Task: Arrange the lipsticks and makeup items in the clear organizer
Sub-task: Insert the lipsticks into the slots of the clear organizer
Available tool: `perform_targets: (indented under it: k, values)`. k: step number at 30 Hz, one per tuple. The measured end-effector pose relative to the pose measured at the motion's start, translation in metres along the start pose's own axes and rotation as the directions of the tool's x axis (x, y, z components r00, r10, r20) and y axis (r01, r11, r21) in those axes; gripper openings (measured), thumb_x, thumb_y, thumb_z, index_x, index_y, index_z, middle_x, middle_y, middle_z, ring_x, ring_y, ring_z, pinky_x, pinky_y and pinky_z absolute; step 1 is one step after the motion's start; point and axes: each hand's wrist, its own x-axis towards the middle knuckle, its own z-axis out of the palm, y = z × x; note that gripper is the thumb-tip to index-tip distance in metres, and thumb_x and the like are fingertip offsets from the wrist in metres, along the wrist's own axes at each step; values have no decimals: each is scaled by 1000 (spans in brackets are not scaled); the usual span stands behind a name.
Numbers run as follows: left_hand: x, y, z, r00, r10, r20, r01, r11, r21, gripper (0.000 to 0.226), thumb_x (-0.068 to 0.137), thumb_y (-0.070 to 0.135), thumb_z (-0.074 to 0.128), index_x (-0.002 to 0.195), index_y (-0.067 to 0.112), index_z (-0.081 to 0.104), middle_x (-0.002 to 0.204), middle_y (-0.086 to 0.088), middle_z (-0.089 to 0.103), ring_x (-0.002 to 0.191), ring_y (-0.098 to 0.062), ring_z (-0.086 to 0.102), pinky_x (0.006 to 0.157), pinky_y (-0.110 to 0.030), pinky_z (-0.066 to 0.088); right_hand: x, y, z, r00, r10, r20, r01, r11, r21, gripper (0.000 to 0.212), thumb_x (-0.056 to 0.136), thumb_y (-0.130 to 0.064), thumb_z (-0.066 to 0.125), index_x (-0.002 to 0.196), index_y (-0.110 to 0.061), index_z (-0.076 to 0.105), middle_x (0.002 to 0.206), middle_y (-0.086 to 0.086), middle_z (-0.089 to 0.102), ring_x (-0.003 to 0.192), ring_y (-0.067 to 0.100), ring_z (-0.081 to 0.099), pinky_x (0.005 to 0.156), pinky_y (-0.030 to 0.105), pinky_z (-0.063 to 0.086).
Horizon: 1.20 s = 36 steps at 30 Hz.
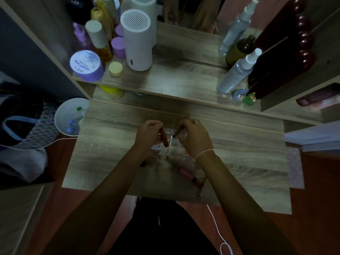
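Note:
The clear organizer (173,148) stands on the wooden desk, partly hidden between my hands. My left hand (147,137) grips a reddish-brown lipstick tube (164,138), tilted over the organizer's left cells. My right hand (196,137) holds a second brown lipstick tube (178,133), its lower end pointing down into a cell. Near the desk's front edge lie a pink lip gloss tube (189,176) and a thin rose-gold stick (203,188). The scene is dim and the organizer's cells are hard to make out.
A raised shelf behind holds a purple jar (86,66), bottles, a white cylindrical device (137,43) and spray bottles (237,70). A white bin (69,116) stands left of the desk. A white cable (217,229) trails on the floor.

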Motion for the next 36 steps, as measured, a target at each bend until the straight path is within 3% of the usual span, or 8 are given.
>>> perform_targets:
  k: [9, 16, 21, 23, 27, 30, 32, 36]
  values:
    - [-1, -7, -10, 997, 32, 63, -21, 985, -171, 7, 96, 12, 50, 101, 16, 54, 97, -14, 63, 62, -11, 71, 48, -22, 55, -6, 7, -2, 999, 6, -41, -4, 999, 47, 41, 77, -14, 72, 115, -18, 58, 117, 9, 57, 102, 27, 58, 84, 37, 49]
    - [-1, -7, -17, 984, -20, 180, 54, 981, -187, 37, 90, -8, 37, 101, 15, 64, 93, -16, 69, 86, -21, 70, 61, -23, 57, -1, 8, 4, 998, 10, -63, -7, 999, 47, 39, 79, -15, 70, 116, -18, 57, 114, 8, 60, 103, 25, 59, 86, 37, 48]
    - [-6, -15, -18, 975, 86, 206, -83, 996, -25, 32, 84, 3, 64, 112, 19, 61, 107, -16, 69, 100, -27, 67, 79, -34, 56, -1, 7, 3, 999, 5, -52, -4, 1000, 20, 37, 80, -15, 69, 116, -17, 57, 116, 8, 60, 105, 25, 58, 89, 41, 51]
    - [-9, -17, -15, 968, 173, 182, -191, 978, 86, 38, 79, 4, 70, 114, 16, 59, 110, -16, 68, 101, -24, 66, 78, -29, 57, -3, 8, 3, 999, -1, -53, 2, 1000, 11, 36, 81, -12, 67, 116, -16, 58, 117, 9, 60, 107, 26, 58, 90, 41, 50]
    - [-14, -20, -5, 919, 376, 119, -394, 893, 217, 23, 86, 7, 65, 109, 5, 61, 105, -22, 67, 90, -29, 68, 77, -36, 58, -5, 9, 5, 999, -1, -51, 1, 1000, -5, 34, 82, -10, 64, 116, -16, 58, 116, 9, 61, 107, 25, 57, 90, 38, 48]
    - [-12, -22, 1, 839, 530, 121, -525, 731, 436, 19, 88, 18, 64, 102, 6, 67, 93, -15, 66, 72, -11, 63, 59, -16, 53, -5, 9, 6, 999, 2, -45, -2, 1000, -9, 35, 82, -10, 65, 115, -16, 58, 114, 9, 62, 105, 26, 58, 88, 38, 47]
    - [-8, -22, 5, 796, 582, 165, -557, 598, 577, 21, 85, 20, 68, 101, 5, 69, 91, -8, 55, 78, -13, 54, 63, -14, 43, -5, 9, 7, 999, 5, -47, -5, 1000, -8, 36, 82, -11, 65, 116, -17, 58, 114, 8, 62, 105, 25, 58, 89, 38, 47]
    - [-1, -23, 9, 794, 561, 232, -544, 489, 682, 19, 86, 14, 66, 102, 4, 69, 95, -7, 52, 84, -24, 54, 72, -38, 52, -7, 9, 7, 998, 4, -56, -4, 1000, -8, 37, 81, -11, 67, 116, -17, 57, 115, 8, 62, 106, 25, 58, 90, 40, 49]
